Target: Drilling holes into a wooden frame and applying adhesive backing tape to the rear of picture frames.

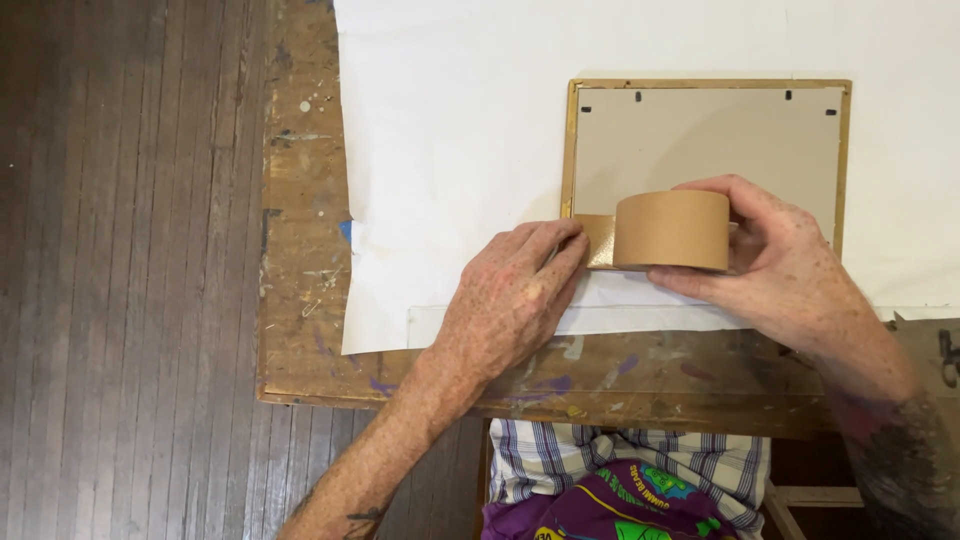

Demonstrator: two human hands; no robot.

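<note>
A picture frame [705, 140] lies face down on white paper, its grey backing board up and a thin gold wooden rim around it. My right hand [785, 265] grips a roll of brown paper tape [672, 230] standing on the frame's near edge. A short strip of tape [598, 240] runs from the roll to the frame's near left corner. My left hand [510, 300] lies flat with its fingertips pressed on that strip's end at the corner.
The white paper sheet [450, 150] covers most of a paint-stained wooden table [305, 250]. A clear ruler [440, 325] lies along the paper's near edge. Dark wooden floorboards [120, 270] run at the left.
</note>
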